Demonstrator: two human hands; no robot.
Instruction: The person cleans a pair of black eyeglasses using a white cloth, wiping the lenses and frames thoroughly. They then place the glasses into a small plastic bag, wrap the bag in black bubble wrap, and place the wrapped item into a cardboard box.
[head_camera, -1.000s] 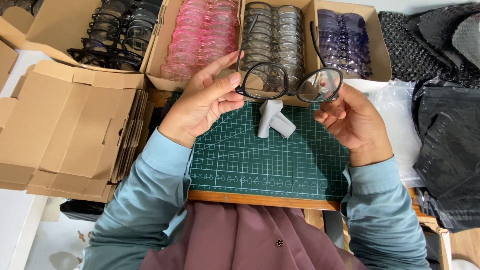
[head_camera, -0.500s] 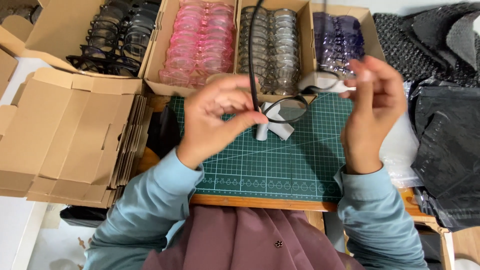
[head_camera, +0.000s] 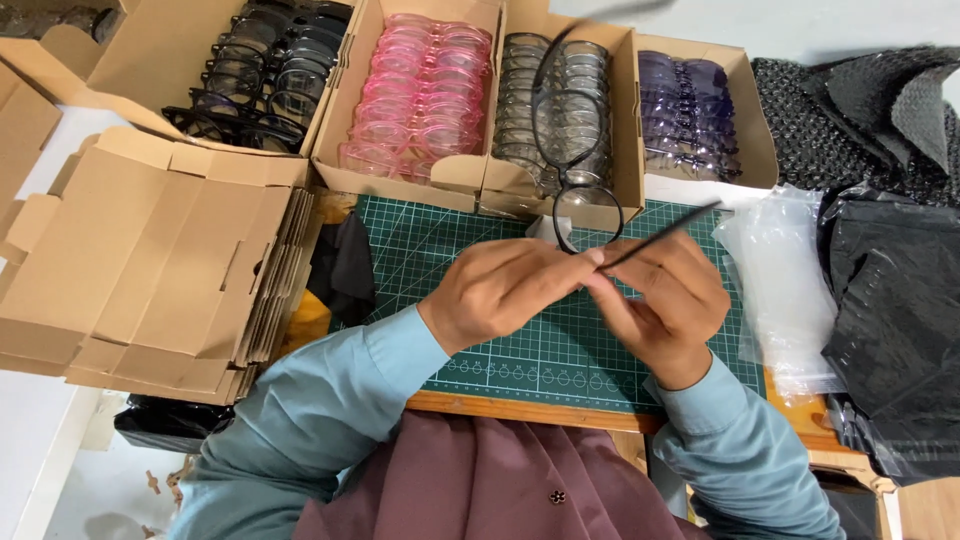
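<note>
Since the earlier frame both hands came together and the black glasses (head_camera: 577, 160) turned upright. The left hand (head_camera: 505, 290) and right hand (head_camera: 665, 300) pinch the glasses with narrow fingers above the green cutting mat (head_camera: 440, 250), before the box of grey frames (head_camera: 625, 130).

Four open cardboard boxes line the far edge of the desk: one of black frames (head_camera: 250, 75), one of pink frames (head_camera: 415, 95), one of grey frames (head_camera: 525, 110), one of purple frames (head_camera: 690, 110). One green cutting mat (head_camera: 480, 300). One pair of black glasses (head_camera: 575, 150) is held up by two hands, the left (head_camera: 505, 290) and the right (head_camera: 665, 300).
</note>
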